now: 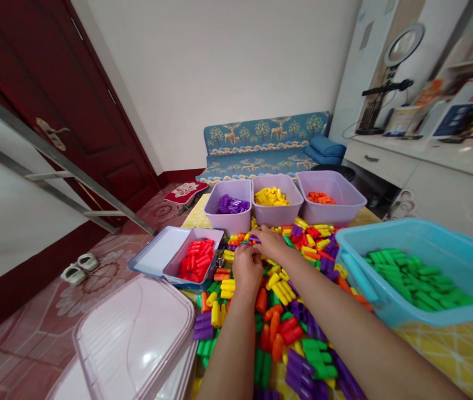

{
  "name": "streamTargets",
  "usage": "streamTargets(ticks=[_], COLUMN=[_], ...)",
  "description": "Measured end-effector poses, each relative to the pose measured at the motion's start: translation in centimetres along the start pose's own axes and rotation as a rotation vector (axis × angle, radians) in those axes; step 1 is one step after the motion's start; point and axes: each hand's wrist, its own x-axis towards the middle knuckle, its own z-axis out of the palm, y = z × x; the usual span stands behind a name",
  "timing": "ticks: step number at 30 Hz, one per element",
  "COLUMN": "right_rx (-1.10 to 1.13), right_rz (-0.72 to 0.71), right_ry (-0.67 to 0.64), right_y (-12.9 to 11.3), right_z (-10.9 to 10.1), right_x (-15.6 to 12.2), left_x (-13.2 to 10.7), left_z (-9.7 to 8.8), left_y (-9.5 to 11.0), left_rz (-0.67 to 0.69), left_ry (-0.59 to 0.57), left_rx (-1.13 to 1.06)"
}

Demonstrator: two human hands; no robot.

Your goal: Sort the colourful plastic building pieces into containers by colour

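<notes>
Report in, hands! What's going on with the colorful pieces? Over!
Left hand, right hand close together over mixed pieces. Purple piece at right hand; grip unclear. Forearms hide some pieces.

Loose pieces [276,329]: coloured red, orange, yellow, green and purple
Three rear bins [278,215]: tinted pale lilac
Tub [472,266]: tinted light blue
Tub pieces [419,278]: coloured green
Counter [457,355]: covered in yellow, crossed by white lines
Sofa [253,133]: printed in blue with deer-and-tree motifs
Door [82,100]: finished in dark red
Stool top [184,192]: marked with white on red
</notes>
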Motion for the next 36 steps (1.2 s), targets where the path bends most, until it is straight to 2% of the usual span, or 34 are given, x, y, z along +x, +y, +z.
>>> streamTargets(ticks=[5,9,12,19,25,31,34,36], right_rx=[-0.002,-0.014,-0.047,-0.093,-0.083,-0.126,0.057,0.405], right_rz=[0.083,0.208,0.263,0.196,0.138,0.208,0.266,0.288], right_ry=[0.041,0.147,0.193,0.086,-0.077,-0.105,-0.003,0.122], right_y=[1.6,3.9,5.0,4.7,4.5,3.5,3.0,2.4], right_z=[-1.2,-2.7,-3.1,-2.1,-2.5,-2.9,-2.3,-1.7], right_x=[-0.9,-1.9,-2.9,-3.8,-4.3,-6.2,-6.9,-7.2], left_x=[-0.1,-0.1,-0.1,0.0,0.0,0.0,0.1,0.0], left_z=[0.1,0.2,0.2,0.3,0.4,0.5,0.4,0.2], left_y=[0.0,0.1,0.1,-0.1,-0.2,-0.4,-0.1,0.3], left_rz=[-0.014,-0.023,-0.034,-0.042,-0.045,-0.025,-0.015,0.007], left_ry=[-0.012,-0.021,-0.033,-0.046,-0.051,-0.031,-0.004,0.006], left_rx=[-0.019,-0.033,-0.026,-0.04,-0.037,-0.093,-0.188,-0.284])
